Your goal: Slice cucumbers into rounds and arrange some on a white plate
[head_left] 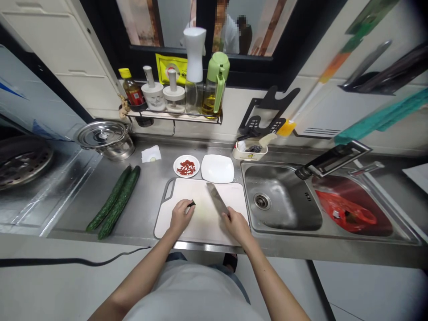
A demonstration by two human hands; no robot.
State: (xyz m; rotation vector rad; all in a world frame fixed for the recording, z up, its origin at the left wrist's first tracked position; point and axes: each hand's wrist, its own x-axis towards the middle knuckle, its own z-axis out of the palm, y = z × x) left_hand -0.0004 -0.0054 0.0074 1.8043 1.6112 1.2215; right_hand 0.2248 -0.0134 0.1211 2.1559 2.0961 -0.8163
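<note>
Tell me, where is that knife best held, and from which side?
The knife is likely best held by its handle, from the near right: it slants over the cutting board, blade pointing forward and left, so the handle end, in the right hand, lies nearest.

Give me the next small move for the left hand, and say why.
Probably carry the small dark piece in the left hand over to the white paper: a pale green bit already lies there, and the knife in the right hand would gain room on the cutting board.
</note>
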